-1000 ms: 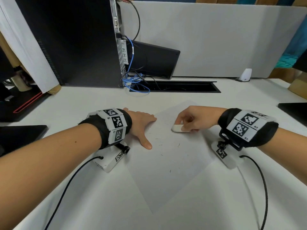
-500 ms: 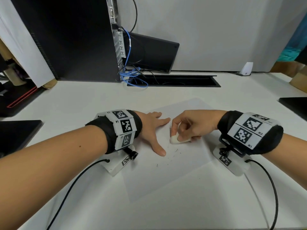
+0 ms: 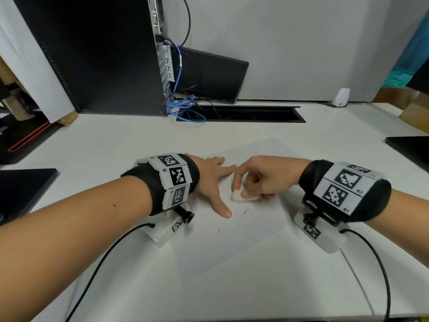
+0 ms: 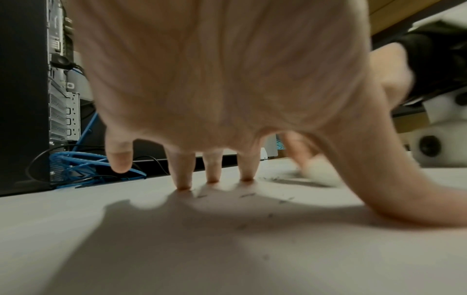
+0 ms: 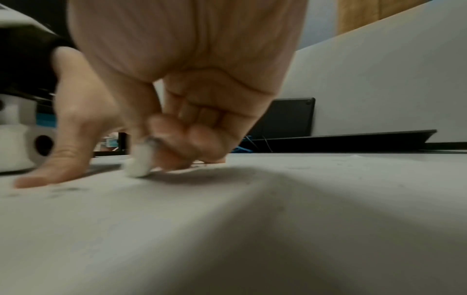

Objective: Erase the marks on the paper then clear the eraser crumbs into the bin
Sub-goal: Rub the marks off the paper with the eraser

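A white sheet of paper [image 3: 232, 247] lies skewed on the white desk. My left hand [image 3: 213, 180] presses flat on its left part, fingers spread and straight [image 4: 212, 169]. My right hand [image 3: 260, 180] pinches a white eraser [image 3: 241, 196] between thumb and forefinger, its end down on the paper just right of my left thumb. The right wrist view shows the eraser [image 5: 140, 161] blurred against the sheet. Dark eraser crumbs [image 3: 239, 216] are scattered on the paper in front of both hands. No bin is in view.
A black computer tower [image 3: 92, 54] with blue cables [image 3: 183, 108] stands at the back left, beside a cable slot [image 3: 243, 113]. Black pads lie at the left edge [image 3: 21, 189] and right edge [image 3: 411, 147]. A small white device [image 3: 341, 97] sits by the partition.
My right hand has slid the eraser leftward across the paper, close to my left thumb. More crumbs lie near the thumb. My left hand stays pressed on the sheet.
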